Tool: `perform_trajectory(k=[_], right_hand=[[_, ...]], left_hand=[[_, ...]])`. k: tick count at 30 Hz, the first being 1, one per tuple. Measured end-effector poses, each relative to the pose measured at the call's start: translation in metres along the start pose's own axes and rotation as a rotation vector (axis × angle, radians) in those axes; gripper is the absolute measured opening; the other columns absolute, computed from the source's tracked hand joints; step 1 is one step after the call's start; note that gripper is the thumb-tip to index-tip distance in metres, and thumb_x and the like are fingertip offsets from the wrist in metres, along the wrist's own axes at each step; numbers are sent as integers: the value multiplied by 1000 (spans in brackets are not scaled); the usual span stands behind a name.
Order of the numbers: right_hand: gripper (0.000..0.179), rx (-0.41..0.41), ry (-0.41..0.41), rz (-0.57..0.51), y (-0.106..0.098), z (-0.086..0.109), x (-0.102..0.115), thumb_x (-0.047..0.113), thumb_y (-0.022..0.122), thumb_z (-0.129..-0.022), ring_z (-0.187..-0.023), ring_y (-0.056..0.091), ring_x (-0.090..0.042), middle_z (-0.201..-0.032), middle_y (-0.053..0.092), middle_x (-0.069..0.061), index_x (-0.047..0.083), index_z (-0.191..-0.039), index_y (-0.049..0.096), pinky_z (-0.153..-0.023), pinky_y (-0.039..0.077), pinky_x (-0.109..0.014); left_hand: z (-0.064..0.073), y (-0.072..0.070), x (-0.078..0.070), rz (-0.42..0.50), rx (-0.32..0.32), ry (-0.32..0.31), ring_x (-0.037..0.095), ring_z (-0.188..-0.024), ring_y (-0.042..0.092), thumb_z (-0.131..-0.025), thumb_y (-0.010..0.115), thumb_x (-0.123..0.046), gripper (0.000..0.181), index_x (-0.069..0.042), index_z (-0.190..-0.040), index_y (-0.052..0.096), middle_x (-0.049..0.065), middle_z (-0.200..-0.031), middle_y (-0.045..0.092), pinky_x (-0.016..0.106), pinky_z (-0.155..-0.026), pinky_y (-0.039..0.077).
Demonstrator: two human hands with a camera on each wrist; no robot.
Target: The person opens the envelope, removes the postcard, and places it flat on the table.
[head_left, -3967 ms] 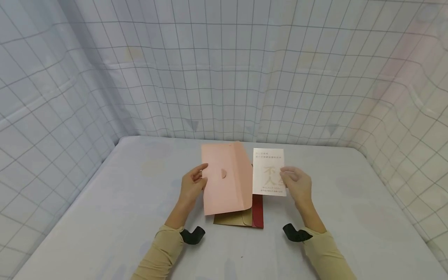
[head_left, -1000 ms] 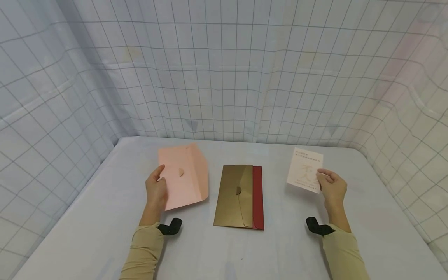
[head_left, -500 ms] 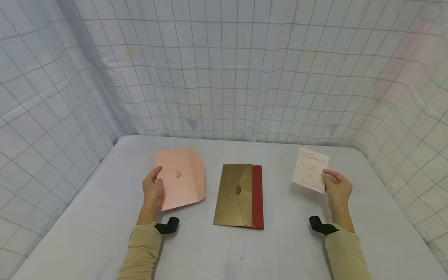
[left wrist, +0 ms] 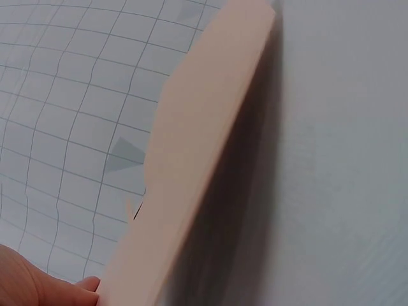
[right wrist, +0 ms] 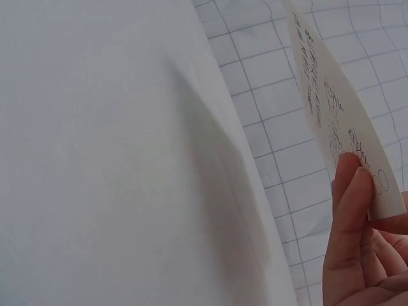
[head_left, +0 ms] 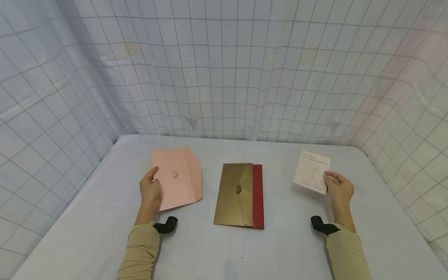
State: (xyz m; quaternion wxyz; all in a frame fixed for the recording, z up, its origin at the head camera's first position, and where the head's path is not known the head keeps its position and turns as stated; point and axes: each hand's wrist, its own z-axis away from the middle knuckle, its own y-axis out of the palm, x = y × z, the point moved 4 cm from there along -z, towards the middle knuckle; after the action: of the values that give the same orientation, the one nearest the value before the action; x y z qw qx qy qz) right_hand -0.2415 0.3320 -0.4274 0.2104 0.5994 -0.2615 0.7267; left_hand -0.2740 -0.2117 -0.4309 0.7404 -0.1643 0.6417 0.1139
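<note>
My left hand (head_left: 150, 188) pinches the left edge of a pink envelope (head_left: 171, 186), whose pointed flap stands unfolded on its right side. In the left wrist view the envelope (left wrist: 191, 140) is held tilted, with a shadow beneath it on the table. Over at the right, my right hand (head_left: 339, 190) pinches a white printed card (head_left: 309, 171) by its right edge. The right wrist view shows handwriting on the back of this card (right wrist: 325, 95), which is raised above the table. Between the hands lies a gold envelope (head_left: 231, 194), its flap tucked under a half-round tab.
A red envelope (head_left: 258, 198) lies mostly under the gold one, its right strip showing. Both rest on a white-covered table (head_left: 280, 249). Grid-patterned curtains (head_left: 224, 70) hang behind and on both sides. Dark curved mounts (head_left: 167, 225) are strapped at both wrists.
Four seconds ago the pink envelope and the card were side by side over the gold envelope. The hands have since spread apart, envelope to the left, card to the right, and slow lately.
</note>
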Motion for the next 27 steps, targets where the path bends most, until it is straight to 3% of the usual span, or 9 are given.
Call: perform_trajectory(k=[13,22,27], right_hand=[[26,2,-28,205,-2,-3,-5,14,57,-90,-56,50,6,-55,52,28,2,-113,61,-50,44,-13],[31,10,-30,269,-1,-4,-8,13,57,-90,-56,48,6,-55,50,27,-1,-117,60,-50,43,-14],[32,28,-27,331,-3,-7,-14,16,57,-90,-56,48,5,-56,50,27,0,-117,61,-50,43,-14]], left_hand=[[0,-1,1,-33,-26,16,25,-145,12,-89,24,9,57,-2,-144,34,13,-154,26,41,-119,14],[1,-3,-2,-203,-47,66,32,-139,27,-87,28,8,56,0,-141,38,20,-149,35,47,-112,27],[1,-2,0,-288,5,51,37,-140,27,-87,32,5,56,1,-143,33,25,-148,33,49,-111,28]])
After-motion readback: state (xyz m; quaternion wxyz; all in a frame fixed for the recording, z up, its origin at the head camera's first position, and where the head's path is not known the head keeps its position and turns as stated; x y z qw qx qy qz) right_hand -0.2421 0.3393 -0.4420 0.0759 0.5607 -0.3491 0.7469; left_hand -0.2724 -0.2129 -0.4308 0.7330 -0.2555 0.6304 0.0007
